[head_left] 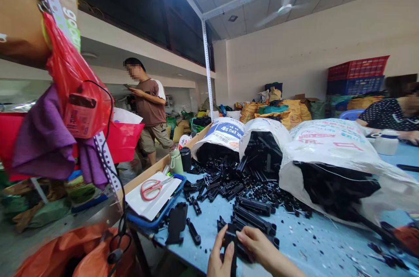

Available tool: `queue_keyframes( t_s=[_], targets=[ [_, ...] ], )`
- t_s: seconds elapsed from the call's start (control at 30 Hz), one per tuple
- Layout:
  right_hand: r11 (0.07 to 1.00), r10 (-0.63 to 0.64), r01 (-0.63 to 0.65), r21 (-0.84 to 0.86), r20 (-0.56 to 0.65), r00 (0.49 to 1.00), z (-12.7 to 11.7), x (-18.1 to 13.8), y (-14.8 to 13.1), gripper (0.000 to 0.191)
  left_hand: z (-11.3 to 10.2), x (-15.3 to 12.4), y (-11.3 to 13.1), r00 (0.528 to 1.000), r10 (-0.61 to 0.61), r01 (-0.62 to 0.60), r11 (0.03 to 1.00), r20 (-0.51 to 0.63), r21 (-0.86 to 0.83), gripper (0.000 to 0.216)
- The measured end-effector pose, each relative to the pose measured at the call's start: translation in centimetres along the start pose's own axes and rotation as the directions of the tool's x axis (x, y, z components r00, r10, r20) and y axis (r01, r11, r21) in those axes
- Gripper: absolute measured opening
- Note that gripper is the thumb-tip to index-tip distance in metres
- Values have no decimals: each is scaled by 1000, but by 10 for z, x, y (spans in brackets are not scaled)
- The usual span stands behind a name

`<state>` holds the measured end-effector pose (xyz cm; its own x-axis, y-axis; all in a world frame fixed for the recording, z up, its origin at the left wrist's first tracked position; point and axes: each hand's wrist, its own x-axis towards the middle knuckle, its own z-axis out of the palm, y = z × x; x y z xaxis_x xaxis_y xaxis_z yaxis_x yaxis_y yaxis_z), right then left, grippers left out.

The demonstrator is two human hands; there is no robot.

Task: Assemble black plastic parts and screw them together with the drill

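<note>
Left hand (pixel 220 261) and right hand (pixel 262 248) both grasp one black part (pixel 231 237).
Held at the near table (pixel 314 242) edge, just before the parts pile (pixel 248 181); seemingly a fitting step, which calls for steady alignment.

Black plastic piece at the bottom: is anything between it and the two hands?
No, nothing visible is in the way. The left hand and the right hand already grip the black plastic piece directly, over the blue table. The pile of black parts lies farther back, beyond the hands.
</note>
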<state>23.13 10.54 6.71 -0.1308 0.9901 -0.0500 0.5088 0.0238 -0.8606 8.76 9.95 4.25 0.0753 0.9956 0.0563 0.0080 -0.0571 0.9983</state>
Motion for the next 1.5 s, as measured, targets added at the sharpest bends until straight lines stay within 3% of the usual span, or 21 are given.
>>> queue_keyframes(
  t_s=[0.13,0.2,0.27,0.37,0.43,0.47,0.6,0.73,0.83,0.9,1.0,1.13,1.27,1.5],
  targets=[
    [968,-203,171,-185,-170,964,0,-6,3,51,0,3,2,992,-93,97,994,87,-53,67],
    [960,-246,209,-186,-205,947,-1,-7,2,51,0,4,6,989,-94,100,994,113,-50,67],
    [983,-182,181,-26,-192,964,0,-6,2,54,1,3,12,994,-4,3,1000,106,12,62],
    [924,60,-41,381,-37,998,4,-5,3,57,0,-2,24,978,177,-194,967,109,165,50],
    [833,160,-188,521,99,982,4,-8,3,57,0,-4,30,973,189,-213,955,130,205,47],
    [825,157,-190,532,107,982,2,-10,2,56,0,-4,32,977,163,-188,962,137,198,47],
    [948,-79,107,299,-102,992,-11,-16,0,44,3,2,31,984,62,-79,993,166,92,49],
    [980,-110,131,147,-149,983,-17,-18,5,51,5,3,28,984,16,-25,998,178,49,52],
    [942,-323,277,-187,-299,898,-19,-22,14,40,4,0,31,969,-148,161,985,198,-55,58],
    [852,-475,359,-381,-275,836,-21,-25,21,32,2,-1,34,947,-236,264,958,218,-109,64],
    [750,-571,410,-520,-194,798,-23,-29,29,38,1,-1,35,929,-294,333,929,227,-163,67],
    [681,-562,398,-615,-90,822,-22,-31,34,50,0,-1,30,890,-367,432,868,271,-243,63],
    [663,-529,353,-660,-79,845,-23,-32,36,47,0,-1,23,857,-408,499,810,315,-310,58],
    [581,-583,380,-720,-42,812,-28,-37,33,43,0,-3,19,856,-428,504,815,289,-286,56]
  ],
)
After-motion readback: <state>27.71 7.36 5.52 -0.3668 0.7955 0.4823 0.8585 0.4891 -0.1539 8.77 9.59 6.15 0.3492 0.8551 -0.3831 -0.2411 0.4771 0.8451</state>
